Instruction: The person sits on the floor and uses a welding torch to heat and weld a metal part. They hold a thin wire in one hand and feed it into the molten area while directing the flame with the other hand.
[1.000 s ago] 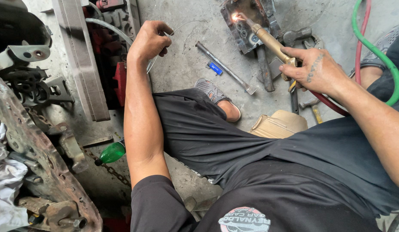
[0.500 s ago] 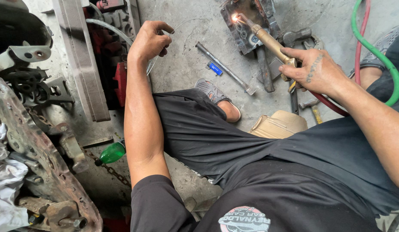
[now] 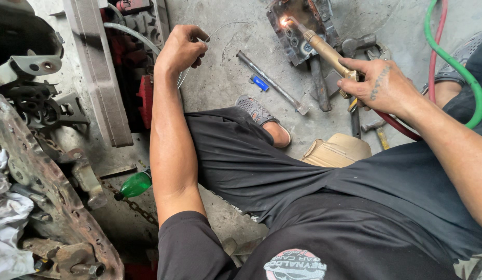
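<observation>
Barely any change over the last second: brass-tipped gas torch point(image 3: 324, 46) still lit, flame on the grey metal casting point(image 3: 295, 26) on the concrete floor point(image 3: 225, 83), so heating goes on. Right hand point(image 3: 381, 85) fingers wrapped tight around the torch handle. Left hand point(image 3: 181, 49) fingers pinch a thin wire filler rod point(image 3: 212, 35) (held well off the flame). Red and green hoses point(image 3: 448, 57) trail right.

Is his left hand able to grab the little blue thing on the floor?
Probably yes, but not straight away. The left hand is closed on a thin wire. The little blue thing lies on bare concrete just past it, with nothing between them, though he would likely have to free his fingers first.
</observation>
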